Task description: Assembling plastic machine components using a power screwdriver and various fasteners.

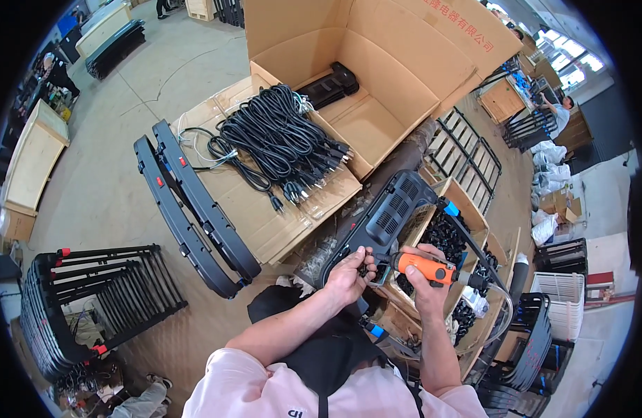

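Note:
My right hand (429,285) is wrapped round an orange air screwdriver (425,268), whose clear hose curves down at the right. The driver's dark tip points left, toward my left hand (350,277). That hand's fingers are curled together at the tip, with small dark bits between them too small to name. Just beyond both hands lies a black plastic housing (394,216) with vent slots, tilted across the work spot. Its near end is partly hidden by my left hand.
Black power cords (276,136) lie bundled on a cardboard sheet (293,233), beside an open carton (377,129) holding a black part (329,85). Two long black covers (202,202) lean at the left. Wooden bins (467,202) of small black parts stand right. Black frames (112,292) stack lower left.

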A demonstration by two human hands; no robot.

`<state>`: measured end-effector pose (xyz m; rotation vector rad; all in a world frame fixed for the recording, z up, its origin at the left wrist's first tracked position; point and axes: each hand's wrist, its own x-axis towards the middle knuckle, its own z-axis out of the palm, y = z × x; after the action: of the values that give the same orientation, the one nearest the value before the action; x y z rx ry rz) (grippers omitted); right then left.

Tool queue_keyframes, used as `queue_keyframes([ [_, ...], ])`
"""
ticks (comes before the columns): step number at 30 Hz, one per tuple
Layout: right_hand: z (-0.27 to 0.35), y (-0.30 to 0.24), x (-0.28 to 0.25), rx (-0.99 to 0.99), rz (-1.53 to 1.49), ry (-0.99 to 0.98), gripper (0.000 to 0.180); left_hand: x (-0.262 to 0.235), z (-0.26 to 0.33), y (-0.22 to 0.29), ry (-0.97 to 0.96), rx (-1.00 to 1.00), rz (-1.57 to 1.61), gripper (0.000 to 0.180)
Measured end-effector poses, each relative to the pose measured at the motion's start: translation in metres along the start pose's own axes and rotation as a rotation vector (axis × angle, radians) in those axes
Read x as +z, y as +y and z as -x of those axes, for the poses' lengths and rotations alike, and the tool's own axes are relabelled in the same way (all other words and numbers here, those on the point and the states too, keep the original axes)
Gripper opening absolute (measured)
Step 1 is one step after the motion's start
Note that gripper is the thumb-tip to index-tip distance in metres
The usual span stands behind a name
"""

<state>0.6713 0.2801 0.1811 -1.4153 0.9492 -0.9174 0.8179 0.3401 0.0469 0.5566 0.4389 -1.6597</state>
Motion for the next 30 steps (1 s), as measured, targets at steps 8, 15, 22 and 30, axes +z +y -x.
queue_keyframes([
  [8,0.01,0.002,0.006,0.032,-0.029,0.008,0.05,-0.011,0.012,0.0,-0.108,-0.022,0.052,0.028],
  [15,-0.003,0.034,0.025,0.028,0.009,0.009,0.051,-0.018,0.025,-0.012,-0.025,-0.03,-0.148,0.031],
  [22,-0.013,0.037,0.042,0.04,0.044,-0.035,0.05,-0.039,0.034,-0.007,-0.124,-0.125,-0.308,0.027],
  [30,-0.023,0.026,0.056,0.05,0.117,-0.106,0.044,-0.041,0.039,-0.002,-0.106,-0.084,-0.376,0.024],
])
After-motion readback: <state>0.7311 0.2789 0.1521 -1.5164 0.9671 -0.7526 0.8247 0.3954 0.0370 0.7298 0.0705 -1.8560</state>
